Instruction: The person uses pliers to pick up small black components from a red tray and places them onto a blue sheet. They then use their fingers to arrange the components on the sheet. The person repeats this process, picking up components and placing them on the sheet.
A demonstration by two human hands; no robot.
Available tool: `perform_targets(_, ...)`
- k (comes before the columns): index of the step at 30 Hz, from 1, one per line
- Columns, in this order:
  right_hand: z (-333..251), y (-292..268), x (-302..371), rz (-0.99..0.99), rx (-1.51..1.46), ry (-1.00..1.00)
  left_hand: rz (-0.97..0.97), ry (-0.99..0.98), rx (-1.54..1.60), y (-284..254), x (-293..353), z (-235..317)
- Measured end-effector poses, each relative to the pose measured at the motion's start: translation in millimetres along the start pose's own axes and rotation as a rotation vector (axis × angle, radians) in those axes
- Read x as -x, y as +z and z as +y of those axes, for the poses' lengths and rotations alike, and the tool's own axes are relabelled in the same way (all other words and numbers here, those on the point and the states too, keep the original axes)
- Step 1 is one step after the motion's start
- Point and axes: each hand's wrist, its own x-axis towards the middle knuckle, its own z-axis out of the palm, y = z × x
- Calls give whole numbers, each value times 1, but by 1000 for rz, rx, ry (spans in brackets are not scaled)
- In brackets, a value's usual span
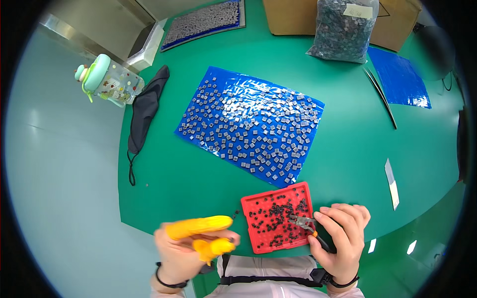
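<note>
Pliers (pixel 305 223) are held by the right hand (pixel 344 232) over the red tray (pixel 249 226), where many black parts (pixel 278 210) are apparently left. Whether anything is pinched by the curled left hand (pixel 180 249), or what is done, cannot be told.

Close fisheye view from the head, down onto green table (pixel 348 144)

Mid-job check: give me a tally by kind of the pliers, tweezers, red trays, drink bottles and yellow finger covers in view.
Pliers, in the right hand: 1
Tweezers: 1
Red tray: 1
Drink bottle: 1
Yellow finger covers, on the left hand: 2
Total: 6
</note>
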Motion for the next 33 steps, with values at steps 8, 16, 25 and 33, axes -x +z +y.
perform_targets(8,8,0,1,36,-100,1,-186,329,-951,14,-78,48)
perform_targets(16,14,0,2,58,-149,-14,-189,619,-1218,27,-135,10)
perform_targets(25,18,0,3,30,-142,-18,-135,592,-1171,33,-138,-2)
perform_targets(33,17,1,3,35,-134,-25,-120,614,-1209,32,-139,-2)
